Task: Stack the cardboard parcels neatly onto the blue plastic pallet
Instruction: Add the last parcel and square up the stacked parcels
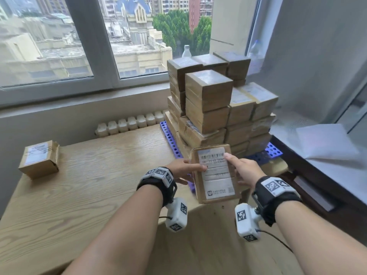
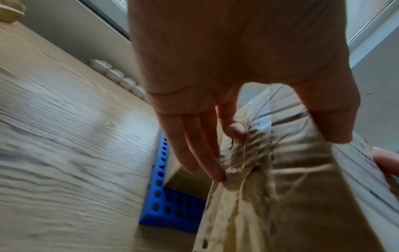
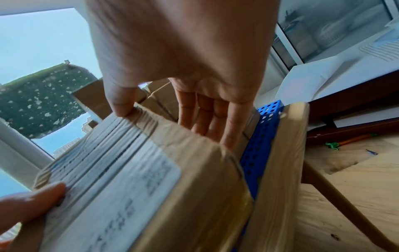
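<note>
Loose parcel (image 1: 40,158), table (image 1: 89,185) at nine o'clock, untouched. Held parcel (image 1: 215,174), centre, label up, pinched between left hand (image 1: 183,170) and right hand (image 1: 245,172), thumbs on top, fingers beneath, just before the blue pallet (image 1: 168,135). Parcel stack (image 1: 218,108), one o'clock, stepped and uneven: a careless placement may topple its tall column.

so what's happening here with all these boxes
A person is stacking cardboard parcels on a blue pallet that sits on a wooden table. Both hands hold one labelled parcel in front of the pile: the left hand grips its left edge, the right hand its right edge, each with the thumb on the label. The stack already stands several layers high by the window. One more parcel lies on the table's far left, not yet stacked.
</note>
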### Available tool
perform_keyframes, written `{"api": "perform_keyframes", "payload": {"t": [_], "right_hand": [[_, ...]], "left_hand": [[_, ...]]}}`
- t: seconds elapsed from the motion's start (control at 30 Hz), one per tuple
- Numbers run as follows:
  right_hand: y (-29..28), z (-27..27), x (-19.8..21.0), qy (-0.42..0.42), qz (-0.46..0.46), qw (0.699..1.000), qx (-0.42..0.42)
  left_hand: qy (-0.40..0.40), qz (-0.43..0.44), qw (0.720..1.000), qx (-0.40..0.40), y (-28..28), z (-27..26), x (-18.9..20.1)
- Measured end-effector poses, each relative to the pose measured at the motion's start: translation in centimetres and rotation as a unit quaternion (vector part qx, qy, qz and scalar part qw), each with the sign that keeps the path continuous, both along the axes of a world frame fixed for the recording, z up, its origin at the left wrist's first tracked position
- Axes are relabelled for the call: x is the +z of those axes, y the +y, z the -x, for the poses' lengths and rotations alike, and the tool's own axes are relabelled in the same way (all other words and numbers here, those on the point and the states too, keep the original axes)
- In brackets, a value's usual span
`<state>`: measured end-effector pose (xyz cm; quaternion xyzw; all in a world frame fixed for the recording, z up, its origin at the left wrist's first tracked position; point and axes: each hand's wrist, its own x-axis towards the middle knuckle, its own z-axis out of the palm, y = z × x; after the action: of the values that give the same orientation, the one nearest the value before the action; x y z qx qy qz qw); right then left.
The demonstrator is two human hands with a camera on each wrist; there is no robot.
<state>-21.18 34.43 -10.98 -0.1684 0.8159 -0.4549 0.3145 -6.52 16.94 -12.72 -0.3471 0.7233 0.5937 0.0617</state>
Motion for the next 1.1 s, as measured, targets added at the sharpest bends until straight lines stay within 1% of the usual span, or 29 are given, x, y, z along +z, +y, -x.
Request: {"api": "perform_keyframes", "payload": {"t": [0.13,0.27,0.33,0.47,0.57,0.7,0.83,0.93,1.0,1.1], "right_hand": [[4.5,4.3,1.3,-0.005,0.037,0.999,-0.022],[7.8,9.0,3.3,-0.004,0.090,0.995,-0.048],[9.0,11.2,4.1,-0.003,0.121,0.992,-0.024],[10.7,12.9,8.3,-0.051,0.173,0.983,0.010],[10.7,14.8,10.8,-0.053,0.194,0.979,0.015],[9.2,17.2,13.8,-0.048,0.228,0.972,0.019],[6.3,19.5,15.8,-0.042,0.242,0.969,0.015],[3.2,21.1,16.9,-0.035,0.230,0.972,0.019],[1.0,22.2,17.3,-0.034,0.216,0.976,0.023],[-2.7,23.6,17.6,-0.033,0.195,0.980,0.022]], "left_hand": [[0.029,-0.001,0.999,0.025,4.5,4.9,1.8],[0.104,-0.029,0.990,0.088,8.4,9.7,4.3],[0.128,-0.019,0.985,0.109,9.8,11.7,5.9],[0.175,0.003,0.973,0.149,11.4,15.0,9.6],[0.192,0.047,0.969,0.146,11.5,16.8,12.5],[0.185,0.115,0.967,0.135,10.6,18.5,16.4],[0.189,0.198,0.950,0.153,7.9,19.3,19.8],[0.195,0.265,0.927,0.182,4.6,19.7,21.5],[0.188,0.320,0.907,0.201,2.1,19.7,22.3],[0.145,0.413,0.868,0.235,-1.7,19.5,22.9]]}}
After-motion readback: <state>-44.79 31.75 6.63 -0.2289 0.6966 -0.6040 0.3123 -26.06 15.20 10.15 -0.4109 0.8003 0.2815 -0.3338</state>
